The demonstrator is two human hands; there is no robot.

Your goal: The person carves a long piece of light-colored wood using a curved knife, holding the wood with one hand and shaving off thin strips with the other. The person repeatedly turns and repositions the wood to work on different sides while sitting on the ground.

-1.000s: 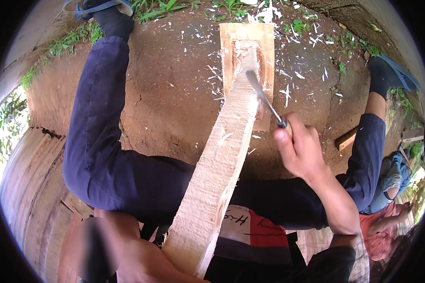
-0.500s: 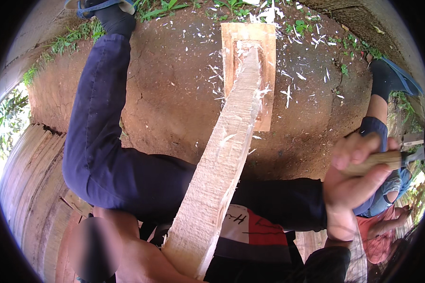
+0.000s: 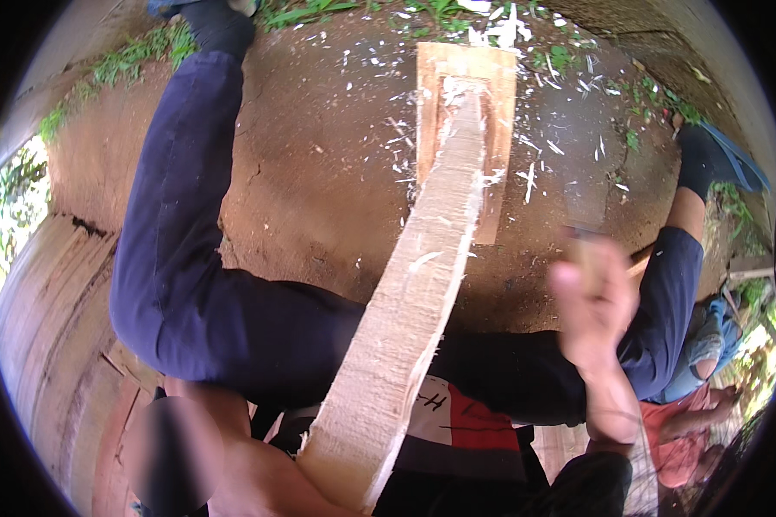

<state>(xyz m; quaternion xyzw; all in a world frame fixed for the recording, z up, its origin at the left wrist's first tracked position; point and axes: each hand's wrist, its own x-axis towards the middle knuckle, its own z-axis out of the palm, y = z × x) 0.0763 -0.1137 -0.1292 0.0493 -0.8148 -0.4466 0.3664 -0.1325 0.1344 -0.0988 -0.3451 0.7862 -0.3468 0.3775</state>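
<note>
A long, pale, rough-hewn piece of wood (image 3: 405, 293) slants from my lap to the ground. Its narrow far tip rests on a flat wooden block (image 3: 503, 121) that has a hollow in it. To the right of the wood, my right hand (image 3: 597, 297) is raised, closed around the wooden handle (image 3: 590, 258) of a knife. The blade smears with motion, pointing away from me. My left arm (image 3: 272, 470) reaches the near end of the wood at the bottom. The fingers of that hand are hidden.
White wood chips (image 3: 530, 177) lie scattered on the brown earth (image 3: 319, 172) around the block. My dark-trousered legs (image 3: 181, 198) spread to either side. Wooden boards (image 3: 56, 284) stand at left. Another person (image 3: 707, 353) in blue jeans is at the far right.
My right hand has swung leftward with the knife, whose blade has turned from pointing right to pointing away. The wood and block sit slightly farther right in the picture.
</note>
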